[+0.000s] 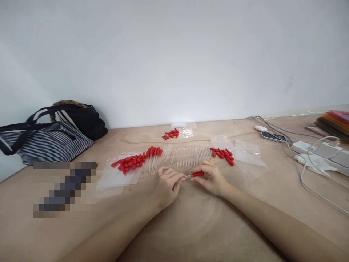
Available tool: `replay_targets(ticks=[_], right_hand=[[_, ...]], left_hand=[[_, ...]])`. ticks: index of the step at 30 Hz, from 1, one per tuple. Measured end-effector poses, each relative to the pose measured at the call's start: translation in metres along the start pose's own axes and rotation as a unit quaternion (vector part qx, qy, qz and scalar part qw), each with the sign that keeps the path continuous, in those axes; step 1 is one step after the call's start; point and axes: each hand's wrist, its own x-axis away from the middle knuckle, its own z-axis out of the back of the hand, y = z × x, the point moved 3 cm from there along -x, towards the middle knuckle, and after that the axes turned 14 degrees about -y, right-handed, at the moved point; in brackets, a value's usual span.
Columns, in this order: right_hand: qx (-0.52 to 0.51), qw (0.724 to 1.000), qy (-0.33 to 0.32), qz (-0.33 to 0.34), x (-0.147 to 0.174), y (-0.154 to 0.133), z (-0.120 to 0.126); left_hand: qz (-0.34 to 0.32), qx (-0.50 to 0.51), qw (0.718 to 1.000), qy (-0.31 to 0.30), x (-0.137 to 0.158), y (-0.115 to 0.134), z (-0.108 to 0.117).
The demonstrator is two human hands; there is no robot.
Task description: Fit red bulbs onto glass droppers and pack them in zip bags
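Note:
Between my two hands is a clear dropper tube, pinched by the fingers of my left hand. My right hand grips a red rubber bulb, which meets the tube's right end; how far the tube sits inside it is hidden. Just beyond my hands lies a row of bare clear tubes. Loose red bulbs lie to the right of that row. At left, droppers with red bulbs fitted lie together beside a pile of red bulbs, partly over clear plastic bags.
Farther back are more red bulbs and thin tubes. Clear bags lie right. A striped bag stands far left, near a blurred dark object. A phone, cables, a power strip and coloured sheets occupy the right.

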Motion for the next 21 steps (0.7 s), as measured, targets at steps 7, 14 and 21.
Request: replay_targets(ticks=[7,14,21], right_hand=[[0.023,0.999,-0.001,0.024,0.000,0.002,0.004],[0.057,0.992,0.099,-0.047,0.006,0.023,0.025],[0.083,0.980,0.138,-0.121,0.009,0.042,0.027]], left_hand=[[0.000,0.009,1.000,-0.013,-0.002,0.000,0.002],[0.229,-0.139,0.963,0.009,-0.002,-0.066,0.042],[0.388,-0.222,0.891,-0.083,0.006,-0.104,0.061]])
